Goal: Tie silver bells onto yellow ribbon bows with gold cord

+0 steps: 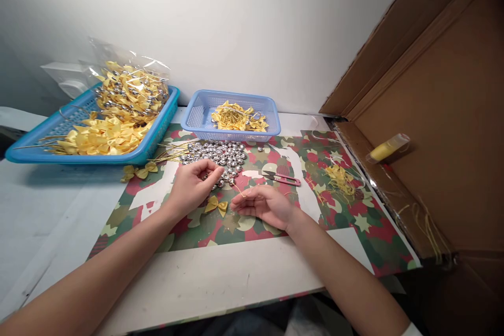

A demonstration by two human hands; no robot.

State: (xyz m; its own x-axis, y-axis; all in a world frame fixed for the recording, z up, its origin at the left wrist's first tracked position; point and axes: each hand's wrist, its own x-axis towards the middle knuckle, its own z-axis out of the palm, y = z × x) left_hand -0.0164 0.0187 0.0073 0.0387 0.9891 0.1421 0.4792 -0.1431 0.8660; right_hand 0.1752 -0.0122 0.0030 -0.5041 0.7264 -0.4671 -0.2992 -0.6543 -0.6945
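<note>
My left hand [197, 181] is closed, thumb and forefinger pinched together at the near edge of a pile of silver jingle bells [216, 153]. What sits in that pinch is too small to make out. To its right, my right hand [264, 207] has its fingers curled, with a thin gold cord [238, 189] running to its fingertips. The cord's other end reaches toward a bell by the left hand. Between and just below both hands is a yellow ribbon bow [216, 206]; whether it hangs or lies on the mat cannot be told.
Pink-handled thread snips [281, 177] lie beyond my right hand. A blue basket [189, 121] with yellow bows stands behind the bells; a larger blue tray [79, 158] holds bows and a filled plastic bag [132, 86]. Yellow cord scraps [339, 181] lie right, beside a cardboard wall [425, 115].
</note>
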